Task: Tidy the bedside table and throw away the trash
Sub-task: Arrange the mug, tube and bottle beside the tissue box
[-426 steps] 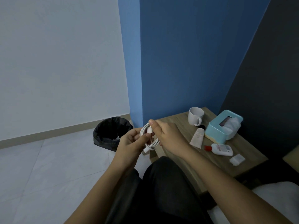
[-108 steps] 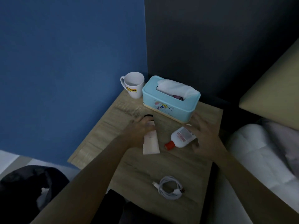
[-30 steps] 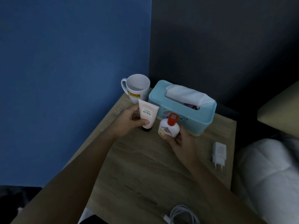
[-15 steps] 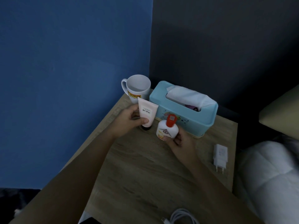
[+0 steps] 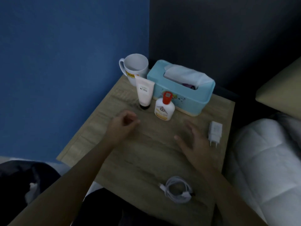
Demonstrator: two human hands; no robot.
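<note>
One mug bears a yellow label, lettering half-hidden

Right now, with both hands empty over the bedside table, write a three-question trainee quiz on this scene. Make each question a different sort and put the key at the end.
1. True or false: the pink tube stands upright on its cap.
2. Which lies nearest the right hand? A) coiled cable B) charger plug C) tissue box
3. Fill in: the cap of the small bottle is ____.

Key: 1 true; 2 B; 3 red.
</note>
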